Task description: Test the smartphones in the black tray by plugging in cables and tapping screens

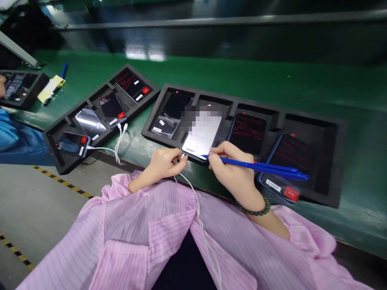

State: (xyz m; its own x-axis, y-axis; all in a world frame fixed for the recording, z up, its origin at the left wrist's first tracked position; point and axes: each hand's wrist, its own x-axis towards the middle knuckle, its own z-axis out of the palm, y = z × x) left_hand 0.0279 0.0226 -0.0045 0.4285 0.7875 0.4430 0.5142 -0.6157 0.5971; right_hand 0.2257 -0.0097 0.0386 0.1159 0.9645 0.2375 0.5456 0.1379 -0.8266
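A phone (202,139) with a bright white screen, partly blurred out, lies in a compartment of the black foam tray (254,105) before me. At its lower edge, my left hand (167,162) pinches the plug end of a white cable (198,207), which trails down over my lap. The plug itself is mostly hidden by the fingers. My right hand (234,171) is closed around a slim blue pen (260,165), its tip at the bottom of the lit screen. Dark phones with red text, such as this phone (286,157) at right, sit tilted in neighbouring compartments.
Left of me, a second foam tray (99,117) holds several phones, one with a white cable (117,147) plugged in. Farther left are a yellow notepad (51,88), a marker, another tray and a co-worker's blue sleeve (21,137). The green bench's (211,72) front edge runs just before my body.
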